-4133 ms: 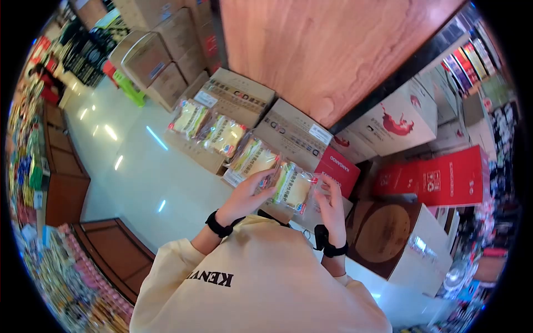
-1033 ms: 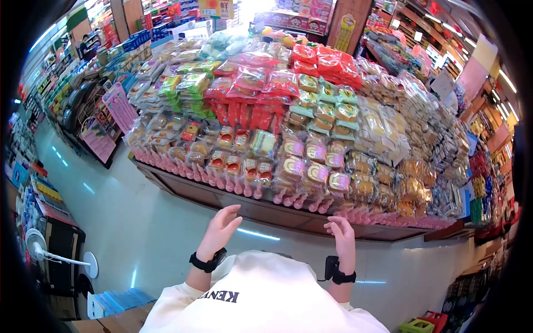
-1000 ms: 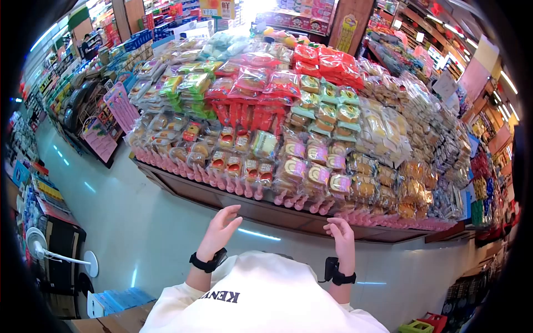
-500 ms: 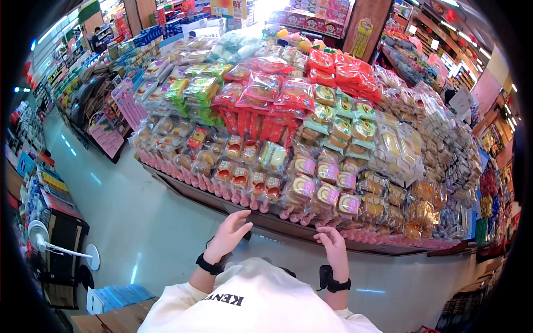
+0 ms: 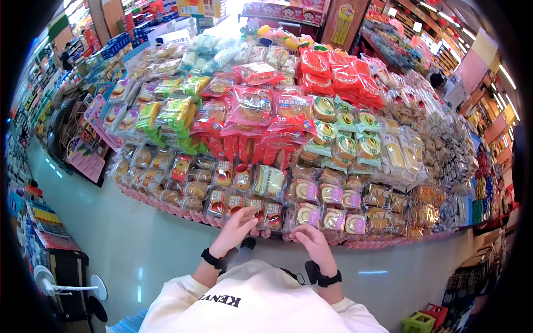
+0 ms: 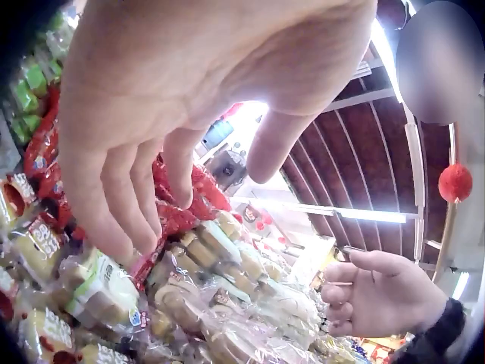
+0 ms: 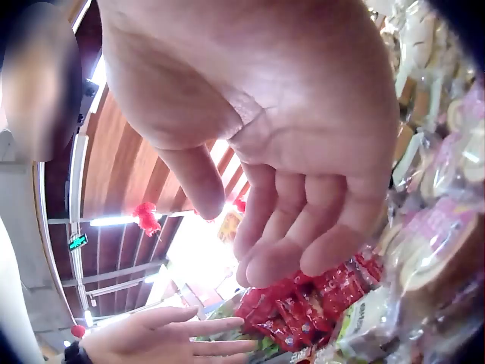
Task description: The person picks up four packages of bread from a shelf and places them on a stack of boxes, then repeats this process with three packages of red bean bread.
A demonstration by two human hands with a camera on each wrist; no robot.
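Observation:
Both hands are bare and hold nothing. In the head view my left hand (image 5: pixel 236 230) hangs with loosely bent fingers before the front row of packaged cakes with red labels (image 5: pixel 242 176). My right hand (image 5: pixel 312 243), fingers loosely curled, overlaps the lower edge of the purple-labelled roll cakes (image 5: pixel 306 215). Between and beyond the hands lies one white-and-green bread pack (image 5: pixel 270 181), clear film around it; the left wrist view shows this bread pack (image 6: pixel 102 292) below the left fingertips. In the right wrist view the left hand (image 7: pixel 155 337) has its fingers straight.
A wide display heaped with bagged breads fills the front: red bags (image 5: pixel 341 75), green bags (image 5: pixel 177 114) and pale green round cakes (image 5: pixel 344 145). Pink trim (image 5: pixel 161 206) runs along its edge. A white fan (image 5: pixel 45 280) stands left; green and red crates (image 5: pixel 419 322) sit lower right.
About four seconds ago the hands were at bread packs on cardboard boxes elsewhere. Over the last second the display has come closer, and the hands have drawn nearer together over its front edge.

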